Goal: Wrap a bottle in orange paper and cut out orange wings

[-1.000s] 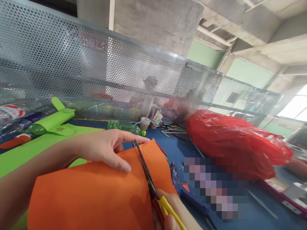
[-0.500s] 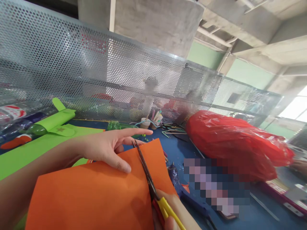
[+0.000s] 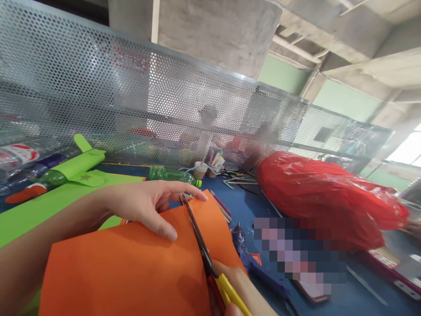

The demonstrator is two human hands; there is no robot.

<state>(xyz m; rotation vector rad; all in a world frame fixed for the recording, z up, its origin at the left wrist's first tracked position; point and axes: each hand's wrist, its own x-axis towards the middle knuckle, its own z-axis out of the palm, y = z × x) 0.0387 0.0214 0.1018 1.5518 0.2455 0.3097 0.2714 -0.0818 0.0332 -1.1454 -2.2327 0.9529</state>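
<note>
A large sheet of orange paper (image 3: 128,267) stands tilted toward me. My left hand (image 3: 144,204) grips its upper edge, thumb on the near face and the other fingers partly hidden behind. The index fingertip touches the corner of the strip right of the scissors. My right hand (image 3: 235,281), low in the view, is closed round the yellow and red handles of the scissors (image 3: 199,235). Their dark blades, nearly together, lie along the paper with the tips past its top edge. Part of the right hand is hidden behind the sheet.
Behind my left arm lie green paper (image 3: 19,219) and a green-wrapped bottle (image 3: 74,166). A green plastic bottle (image 3: 173,175) and cups of pens (image 3: 213,164) stand farther back. Rightward are a blue glue gun (image 3: 259,270), a red plastic bag (image 3: 315,193) and a perforated metal screen (image 3: 184,96) behind.
My left index finger has come down onto the corner of the strip, which now leans left. The scissor blades have drawn closer together.
</note>
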